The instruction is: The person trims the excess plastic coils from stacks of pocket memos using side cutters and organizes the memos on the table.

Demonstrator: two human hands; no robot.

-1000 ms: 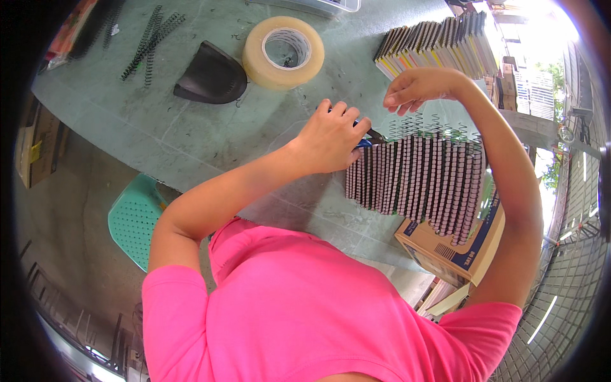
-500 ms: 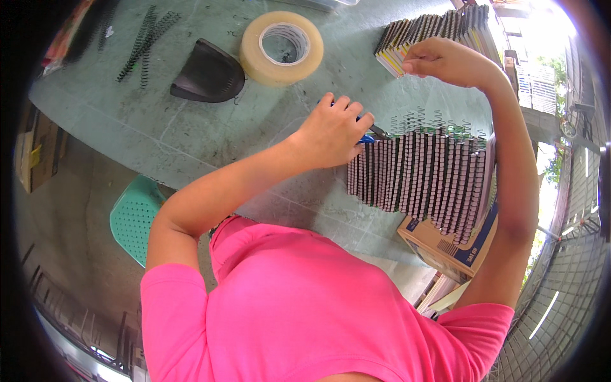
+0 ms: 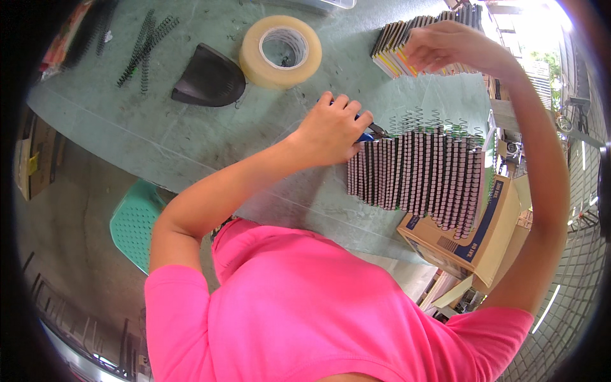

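My left hand is closed around blue-handled pliers, whose dark metal jaws point right. Just beyond the jaws stands a row of spiral-bound notebooks, their coiled spines facing up and loose wire ends sticking out along the far side. My right hand is over a second row of spiral notebooks at the far right. Its fingers are bent loosely and somewhat apart, a little blurred, and no object shows in them. The hand hides part of that row.
A roll of clear tape and a black curved plastic piece lie on the green table. Loose black coils are at the far left. An open cardboard box sits by the right edge, a green stool at left.
My right hand has moved slightly farther away over the far notebooks, its fingers loosening from a pinch. The right arm has swung outward, uncovering more of the cardboard box. My left hand stays put.
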